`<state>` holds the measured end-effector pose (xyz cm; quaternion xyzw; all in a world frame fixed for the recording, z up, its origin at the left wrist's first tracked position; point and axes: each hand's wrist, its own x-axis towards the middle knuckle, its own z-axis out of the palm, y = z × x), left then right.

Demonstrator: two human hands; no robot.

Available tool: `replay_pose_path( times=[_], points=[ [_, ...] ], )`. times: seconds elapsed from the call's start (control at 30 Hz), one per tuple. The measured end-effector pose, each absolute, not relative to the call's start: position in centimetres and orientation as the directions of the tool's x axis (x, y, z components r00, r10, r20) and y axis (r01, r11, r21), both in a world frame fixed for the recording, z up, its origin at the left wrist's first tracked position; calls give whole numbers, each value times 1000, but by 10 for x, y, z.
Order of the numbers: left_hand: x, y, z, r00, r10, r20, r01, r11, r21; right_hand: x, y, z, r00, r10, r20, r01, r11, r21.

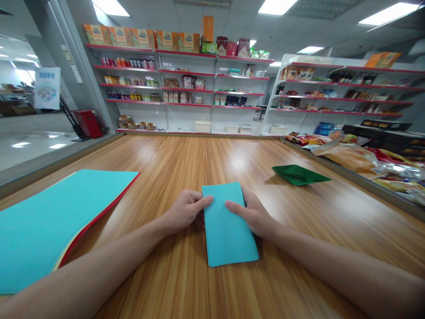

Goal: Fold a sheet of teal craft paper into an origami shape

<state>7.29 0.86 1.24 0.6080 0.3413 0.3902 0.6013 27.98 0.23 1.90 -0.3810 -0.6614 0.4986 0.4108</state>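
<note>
A folded sheet of light blue paper is held up over the middle of the wooden table, its layers showing at the lower edge. My left hand grips its upper left side, thumb on the front and fingers behind. On the opposite side, my right hand is closed on the paper in the same way. The fingers behind the paper are mostly hidden. To the right lies a folded green paper shape, apart from both hands.
At the left lies a stack of large coloured sheets, blue on top with yellow and red beneath. Packaged snacks fill the area beyond the table's right edge. Stocked shelves stand behind, and a sign is at far left.
</note>
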Motion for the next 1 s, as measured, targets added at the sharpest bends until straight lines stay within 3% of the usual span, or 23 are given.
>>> replay_pose_path(
  times=[0.33, 0.63, 1.0],
  points=[
    [74, 7, 12, 455, 890, 22, -49, 1, 999, 278, 1, 19, -353, 917, 185, 92, 231, -969],
    [62, 14, 7, 648, 762, 0, -224, 190, 956, 280, 3, 18, -348, 920, 178, 103, 226, -969],
    [61, 13, 6, 610, 792, 0, -189, 146, 971, 279, 3, 17, -325, 935, 141, 63, 170, -983]
  ],
)
